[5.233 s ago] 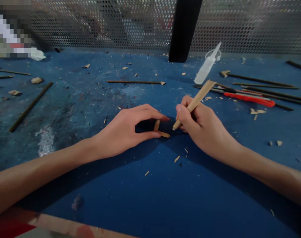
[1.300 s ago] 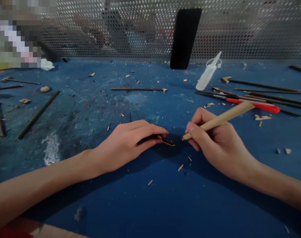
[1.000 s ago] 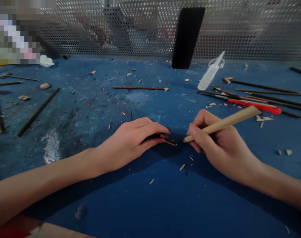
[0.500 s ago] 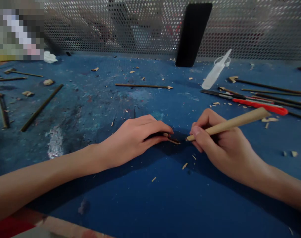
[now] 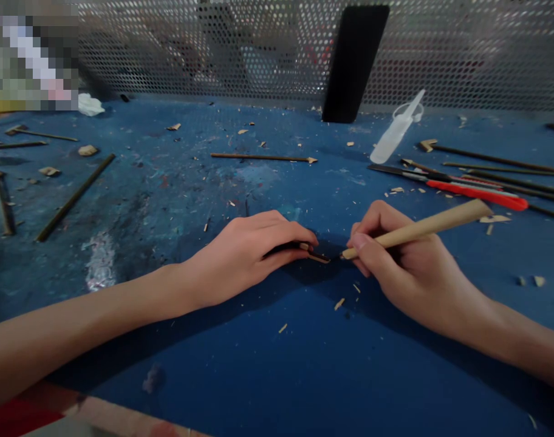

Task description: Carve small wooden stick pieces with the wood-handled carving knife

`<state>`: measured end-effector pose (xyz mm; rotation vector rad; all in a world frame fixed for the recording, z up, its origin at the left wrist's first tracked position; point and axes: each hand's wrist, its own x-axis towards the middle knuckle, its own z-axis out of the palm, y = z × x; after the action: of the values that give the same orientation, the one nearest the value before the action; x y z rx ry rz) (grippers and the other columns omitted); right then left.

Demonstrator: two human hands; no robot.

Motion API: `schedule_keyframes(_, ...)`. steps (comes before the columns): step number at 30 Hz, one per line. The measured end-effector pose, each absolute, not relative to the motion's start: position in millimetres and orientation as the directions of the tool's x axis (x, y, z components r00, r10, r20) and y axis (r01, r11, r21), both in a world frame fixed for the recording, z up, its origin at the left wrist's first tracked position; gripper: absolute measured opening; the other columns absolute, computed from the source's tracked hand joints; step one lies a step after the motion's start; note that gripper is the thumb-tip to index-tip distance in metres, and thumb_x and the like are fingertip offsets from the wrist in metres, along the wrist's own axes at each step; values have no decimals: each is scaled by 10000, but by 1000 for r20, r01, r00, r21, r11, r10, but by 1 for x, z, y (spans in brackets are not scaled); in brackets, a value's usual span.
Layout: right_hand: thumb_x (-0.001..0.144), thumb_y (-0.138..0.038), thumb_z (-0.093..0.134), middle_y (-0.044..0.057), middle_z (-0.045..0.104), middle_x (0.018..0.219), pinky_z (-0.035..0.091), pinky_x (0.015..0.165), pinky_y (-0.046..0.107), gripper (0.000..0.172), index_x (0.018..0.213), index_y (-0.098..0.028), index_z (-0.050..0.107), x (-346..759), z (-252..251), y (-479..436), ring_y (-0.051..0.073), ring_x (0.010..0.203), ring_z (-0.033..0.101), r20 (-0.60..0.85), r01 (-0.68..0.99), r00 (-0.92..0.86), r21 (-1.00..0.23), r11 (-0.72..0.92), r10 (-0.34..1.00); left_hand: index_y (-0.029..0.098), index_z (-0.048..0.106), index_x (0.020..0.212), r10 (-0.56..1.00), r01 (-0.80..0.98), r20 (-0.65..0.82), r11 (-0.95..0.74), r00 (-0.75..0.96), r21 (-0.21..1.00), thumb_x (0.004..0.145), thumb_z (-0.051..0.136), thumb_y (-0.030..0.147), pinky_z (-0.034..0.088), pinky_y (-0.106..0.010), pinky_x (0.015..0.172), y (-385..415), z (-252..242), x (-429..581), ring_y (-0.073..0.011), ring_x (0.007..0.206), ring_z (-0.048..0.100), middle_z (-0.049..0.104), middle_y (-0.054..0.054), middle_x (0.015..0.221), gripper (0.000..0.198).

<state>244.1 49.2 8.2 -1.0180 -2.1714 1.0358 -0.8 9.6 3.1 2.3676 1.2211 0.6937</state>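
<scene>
Midway between the side edges of the desk (image 5: 259, 370), left hand (image 5: 249, 258) pinches a small wood piece (image 5: 320, 258) flat; right hand (image 5: 409, 273), closed pen-style on a tan-handled tool (image 5: 423, 226), sets its tip beside it; a slipping tip may nick the left fingertips.

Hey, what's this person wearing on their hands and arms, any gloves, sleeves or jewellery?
Nothing shows: the left hand and right hand are ungloved, with no rings, watch or bracelet visible, and both forearms are uncovered, with no sleeves in view.
</scene>
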Motion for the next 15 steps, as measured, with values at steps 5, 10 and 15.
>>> schedule_keyframes(5,1027,-268,512,-43,494,627,361,531,322,202,831,-268,467,244,9,48,143,572,444,134,391,-545,-833,392,828,223,682,1196,825,631,263,-555,500,543,1013,601,225,475,-163,945,10,3,-2,-88,1062,663,729,32,1131,200)
schedule_keyframes(10,1033,-283,500,-47,494,631,356,536,325,188,847,-266,475,245,7,47,140,572,437,126,405,-551,-824,396,825,220,685,1190,824,633,263,-556,501,538,1012,600,224,479,-176,934,11,3,-3,-99,1056,666,733,26,1126,197)
schedule_keyframes(15,1029,-299,512,-46,493,649,364,540,325,205,833,-256,471,243,9,48,138,574,436,119,436,-561,-799,415,819,226,688,1188,827,639,261,-554,498,533,1013,599,224,484,-182,929,11,3,-2,-102,1053,669,735,27,1123,197)
